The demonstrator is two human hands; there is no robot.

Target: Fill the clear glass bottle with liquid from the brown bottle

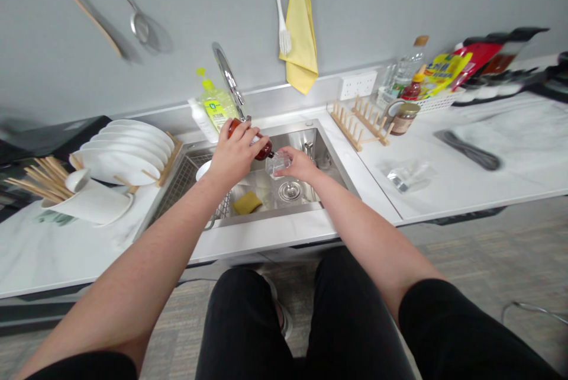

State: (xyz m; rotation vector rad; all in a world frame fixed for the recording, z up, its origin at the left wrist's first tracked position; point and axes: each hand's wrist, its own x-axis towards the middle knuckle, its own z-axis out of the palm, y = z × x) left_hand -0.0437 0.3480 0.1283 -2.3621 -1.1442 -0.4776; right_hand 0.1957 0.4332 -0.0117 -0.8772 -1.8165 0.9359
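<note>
My left hand (238,152) is wrapped round a dark red-brown bottle (265,150), which tilts with its mouth down to the right. Just under that mouth, a small clear container (277,165) is gripped in the fingers of my right hand (300,165). Both are over the stainless steel sink (326,155). Whether liquid is running from the bottle is too small to tell. A yellow sponge (247,203) lies in the sink near the drain (290,191), and part of a white bowl (203,170) shows behind my left forearm.
Left of the sink stand white plates (128,146) in a rack and a holder (95,202) with chopsticks. Behind are the tap (228,75) and a soap bottle (216,102). At right are a wooden rack (360,122), a jar (404,119) and a plastic bag (410,174).
</note>
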